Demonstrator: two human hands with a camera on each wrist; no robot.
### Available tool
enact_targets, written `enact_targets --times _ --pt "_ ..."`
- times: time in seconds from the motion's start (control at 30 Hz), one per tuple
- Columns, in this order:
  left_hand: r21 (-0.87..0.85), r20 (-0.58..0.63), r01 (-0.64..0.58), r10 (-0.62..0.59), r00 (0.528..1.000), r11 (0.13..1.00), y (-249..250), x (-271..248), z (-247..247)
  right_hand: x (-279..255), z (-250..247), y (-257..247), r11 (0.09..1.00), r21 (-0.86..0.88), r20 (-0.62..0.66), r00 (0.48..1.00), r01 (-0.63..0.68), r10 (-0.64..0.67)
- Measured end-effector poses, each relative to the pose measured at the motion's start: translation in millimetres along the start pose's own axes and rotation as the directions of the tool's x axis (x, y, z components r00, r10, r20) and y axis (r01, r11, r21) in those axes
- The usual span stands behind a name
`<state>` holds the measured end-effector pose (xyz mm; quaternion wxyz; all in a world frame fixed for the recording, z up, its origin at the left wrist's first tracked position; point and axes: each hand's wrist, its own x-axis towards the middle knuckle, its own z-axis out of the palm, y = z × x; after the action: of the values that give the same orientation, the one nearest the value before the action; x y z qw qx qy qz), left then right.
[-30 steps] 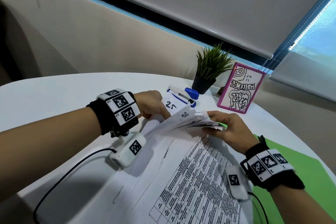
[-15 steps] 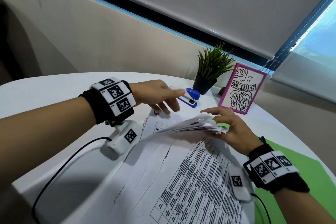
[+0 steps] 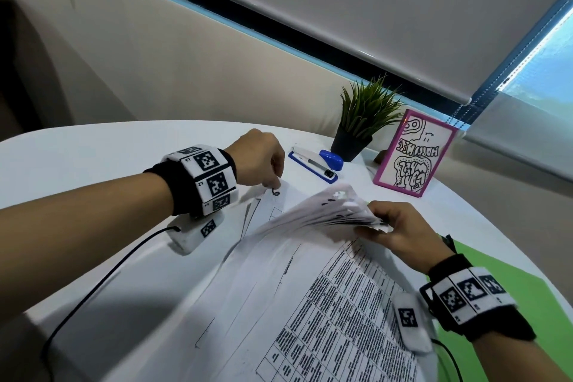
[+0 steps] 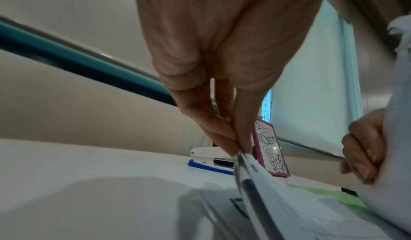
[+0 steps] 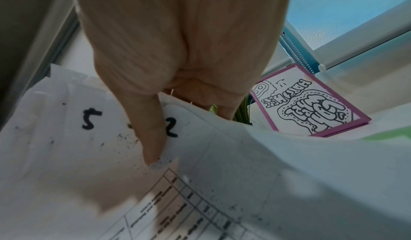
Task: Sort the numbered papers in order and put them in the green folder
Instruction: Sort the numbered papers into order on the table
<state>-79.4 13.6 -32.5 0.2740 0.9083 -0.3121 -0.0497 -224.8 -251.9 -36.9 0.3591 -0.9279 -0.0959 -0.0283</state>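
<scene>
The left hand [image 4: 224, 89] pinches the corner of one sheet [image 4: 262, 178] between thumb and fingertips, lifting it off the table [image 3: 93, 152]; a handwritten mark by the fingers is too curled to read. The right hand [image 3: 400, 232] grips a fanned stack [image 3: 316, 214] of papers at its far edge, thumb on top. The right wrist view shows handwritten "5" and "2" on the corners beside the thumb. Printed tables underneath are illegible. The green folder [image 3: 533, 298] lies flat under the right wrist. Beyond stand a stapler [image 3: 313, 161], a plant [image 3: 366, 115] and a pink-framed card [image 3: 415, 152], its lettering upside down.
</scene>
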Motion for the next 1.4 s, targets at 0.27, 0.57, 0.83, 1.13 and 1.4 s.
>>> enact_targets --times 0.27,0.57,0.83,1.13,1.4 --pt "0.249 0.007 -0.127 0.129 0.992 0.960 3 -5 -3 7 -3 -12 0.997 -0.065 0.078 0.996 -0.032 0.037" --pt "0.465 -0.139 -0.298 0.402 0.905 0.834 31 -7 2 16 -28 -21 0.969 -0.230 0.171 0.976 -0.094 0.135" --pt "-0.028 0.051 -0.095 0.096 0.994 0.995 23 -3 9 35 -35 -16 0.923 -0.346 0.275 0.923 -0.165 0.268" --pt "0.105 0.066 -0.089 0.082 0.994 0.990 22 -13 12 43 -8 5 0.900 -0.366 0.185 0.930 -0.235 0.318" --pt "-0.009 0.190 0.076 -0.072 0.979 0.997 24 -16 30 34 -6 14 0.889 -0.409 0.027 0.971 -0.207 0.239"
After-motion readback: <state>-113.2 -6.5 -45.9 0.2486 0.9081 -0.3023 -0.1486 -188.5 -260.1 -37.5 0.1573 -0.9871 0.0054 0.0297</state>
